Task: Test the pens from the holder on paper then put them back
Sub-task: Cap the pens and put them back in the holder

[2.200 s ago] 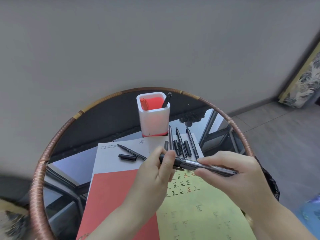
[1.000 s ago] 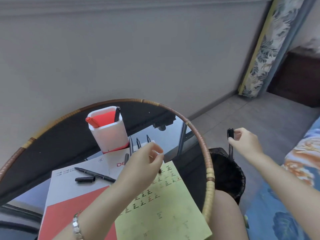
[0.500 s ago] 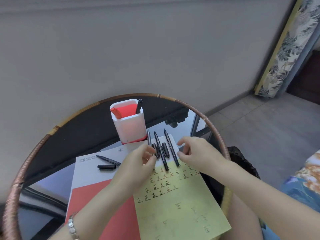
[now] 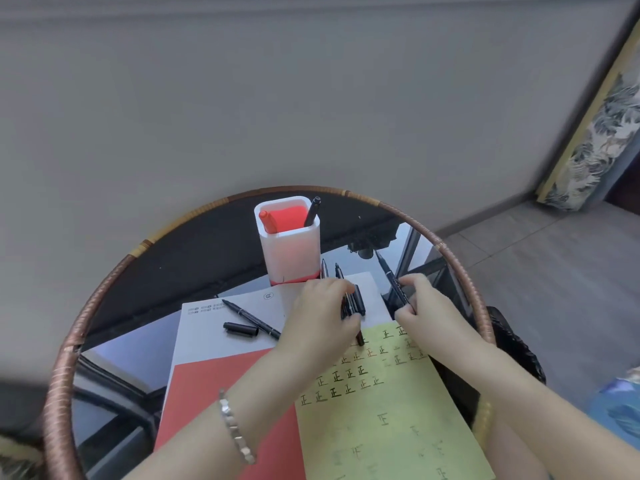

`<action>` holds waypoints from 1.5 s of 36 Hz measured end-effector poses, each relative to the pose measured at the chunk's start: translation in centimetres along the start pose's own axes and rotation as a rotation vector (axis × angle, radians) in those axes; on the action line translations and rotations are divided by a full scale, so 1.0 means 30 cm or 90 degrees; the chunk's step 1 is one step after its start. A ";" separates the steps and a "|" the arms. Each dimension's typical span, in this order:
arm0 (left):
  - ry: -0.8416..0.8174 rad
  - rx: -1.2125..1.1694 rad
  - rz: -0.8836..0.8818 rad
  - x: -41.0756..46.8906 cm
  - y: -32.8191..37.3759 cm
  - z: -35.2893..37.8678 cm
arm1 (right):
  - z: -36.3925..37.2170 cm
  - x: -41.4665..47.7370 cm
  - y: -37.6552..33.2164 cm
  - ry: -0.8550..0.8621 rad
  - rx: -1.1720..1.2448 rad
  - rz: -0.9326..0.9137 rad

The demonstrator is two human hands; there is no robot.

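A white pen holder (image 4: 289,251) with a red inside stands at the back of the round glass table. It holds a red pen (image 4: 267,221) and a black pen (image 4: 311,211). My right hand (image 4: 429,310) pinches one black pen (image 4: 388,270), its tip pointing away over the glass. My left hand (image 4: 318,317) curls over the remaining black pens and caps (image 4: 355,301) lying on the pad. The yellow test paper (image 4: 391,417), covered with written marks, lies under both wrists. Another uncapped black pen (image 4: 249,318) and its cap (image 4: 240,329) lie on the pad's white part.
A red and white pad (image 4: 214,389) lies beneath the yellow sheet. The table's woven rim (image 4: 83,327) rings the glass. A black woven bin (image 4: 517,344) stands right of the table, a grey wall behind it, and a patterned panel (image 4: 595,133) leans at the far right.
My right hand came back from over the bin without the pen it held and has picked one pen out of the row. My left hand has closed over the other pens.
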State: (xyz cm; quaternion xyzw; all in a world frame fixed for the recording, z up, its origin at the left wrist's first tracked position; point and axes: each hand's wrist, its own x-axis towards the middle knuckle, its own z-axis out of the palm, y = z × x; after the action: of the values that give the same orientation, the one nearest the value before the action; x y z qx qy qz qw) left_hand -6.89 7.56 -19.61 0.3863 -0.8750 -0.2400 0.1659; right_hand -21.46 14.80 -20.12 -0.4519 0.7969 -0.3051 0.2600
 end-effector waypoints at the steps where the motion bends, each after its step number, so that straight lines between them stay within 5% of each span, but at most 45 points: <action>1: -0.005 0.053 0.017 0.018 0.005 0.012 | -0.010 -0.012 0.003 0.005 0.009 -0.001; 6: -0.048 0.273 0.035 0.093 0.029 0.057 | -0.053 -0.057 0.035 0.005 -0.007 0.006; 12: -0.022 0.278 0.050 0.119 0.045 0.056 | -0.078 -0.072 0.075 0.018 0.014 0.017; 18: 0.065 -0.334 -0.062 0.036 0.099 -0.013 | -0.087 -0.081 0.076 0.025 0.013 0.008; 26: 0.139 -0.650 -0.207 -0.083 0.064 -0.080 | -0.055 -0.116 0.037 -0.005 0.029 -0.061; 38: 0.197 -0.827 -0.325 -0.179 -0.005 -0.111 | -0.026 -0.196 -0.046 0.005 0.123 -0.218; 54: 0.177 -0.871 -0.331 -0.185 0.017 -0.120 | -0.033 -0.202 -0.037 0.005 0.119 -0.239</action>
State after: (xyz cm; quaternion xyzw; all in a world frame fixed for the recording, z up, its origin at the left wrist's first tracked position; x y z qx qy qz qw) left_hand -1.89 11.01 -16.94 0.4184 -0.3815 -0.7114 0.4164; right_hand -18.76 19.94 -17.81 -0.5655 0.6678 -0.4224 0.2362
